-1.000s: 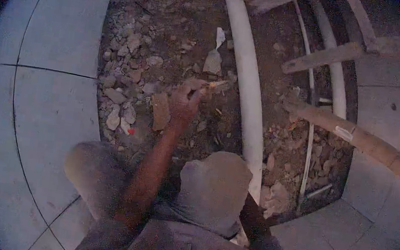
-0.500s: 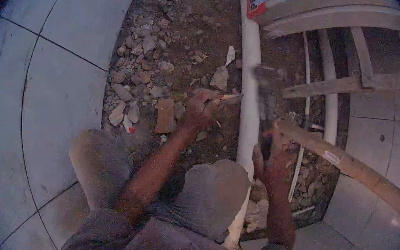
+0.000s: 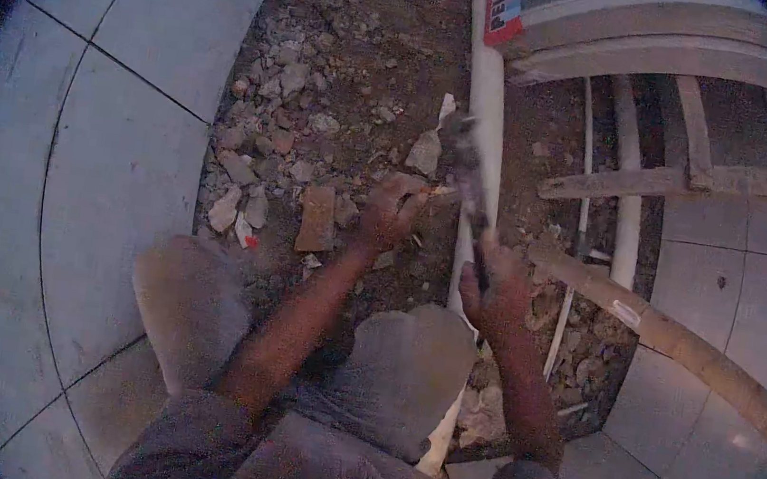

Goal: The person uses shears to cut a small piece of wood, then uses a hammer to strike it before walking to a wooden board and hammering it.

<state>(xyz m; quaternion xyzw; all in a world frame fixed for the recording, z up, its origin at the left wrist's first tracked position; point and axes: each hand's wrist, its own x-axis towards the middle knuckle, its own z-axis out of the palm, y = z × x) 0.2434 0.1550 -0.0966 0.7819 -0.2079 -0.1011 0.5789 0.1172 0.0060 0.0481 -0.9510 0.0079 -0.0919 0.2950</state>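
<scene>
My right hand is wrapped round the handle of a hammer, whose blurred head is raised over the left edge of the white pipe. To the left of the pipe, my left hand pinches a small, thin, light-coloured piece that points toward the pipe. What that piece is cannot be made out. Just beyond it lies a flat grey stone, and a brown brick piece rests on the soil left of my left hand.
Rubble lines the trench beside pale floor tiles. At the right, a bamboo pole slants across thinner pipes. A wooden frame and a red-edged box stand at the upper right.
My right hand and the hammer have moved left, from the right side of the pipe to over it. My left hand has stayed nearly in place. The view has shifted slightly.
</scene>
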